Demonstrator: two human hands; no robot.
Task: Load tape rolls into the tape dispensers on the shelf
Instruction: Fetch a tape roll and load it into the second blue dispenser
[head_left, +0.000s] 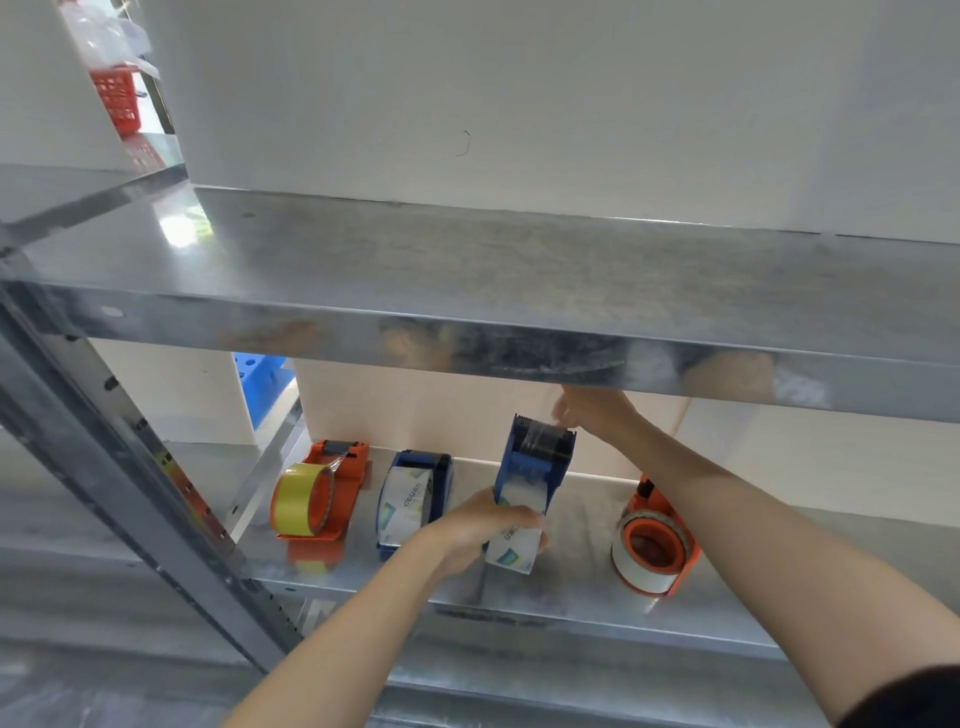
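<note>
A blue tape dispenser (535, 462) with a white printed tape roll (514, 545) in it is held tilted above the lower metal shelf (576, 525). My left hand (478, 530) grips its roll end. My right hand (592, 410) pinches the clear tape end at the dispenser's toothed head, just under the upper shelf's edge. On the shelf to the left stand an orange dispenser with a yellow roll (317, 493) and a blue dispenser with a white roll (413, 501). An orange dispenser with a white roll (654, 540) stands to the right.
The upper metal shelf (493, 291) juts out above the hands and hides part of my right hand. A grey slotted upright (145, 467) runs down the left. A red basket (117, 98) and a blue crate (262, 374) sit further back.
</note>
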